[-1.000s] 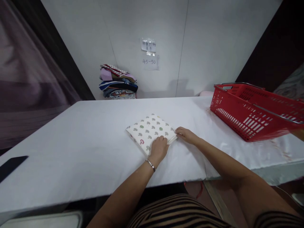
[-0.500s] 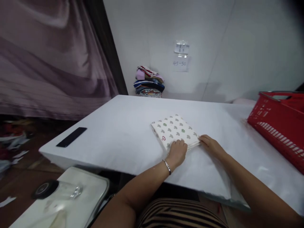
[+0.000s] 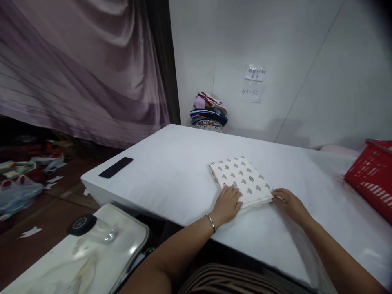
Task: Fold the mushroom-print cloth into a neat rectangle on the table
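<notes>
A folded white cloth (image 3: 241, 179) with grey mushroom prints and a few green and red ones lies on the white-covered table (image 3: 177, 163). My left hand (image 3: 227, 204), a silver bracelet at its wrist, rests flat on the cloth's near left edge with the fingers stretched out. At the cloth's right corner, my right hand (image 3: 289, 202) pinches the layered edge between thumb and fingers. Several layers show along the near side of the fold.
A dark flat slab (image 3: 116, 168) lies at the table's left. On the right stands a red plastic basket (image 3: 372, 175). Folded fabrics (image 3: 209, 112) are piled by the wall. A clear jar with a black lid (image 3: 82, 224) lies on a lower white surface (image 3: 122, 228).
The camera view has turned left, so everything sits further right in it. My left hand has slid slightly left along the cloth's near edge. My right hand stays at the corner.
</notes>
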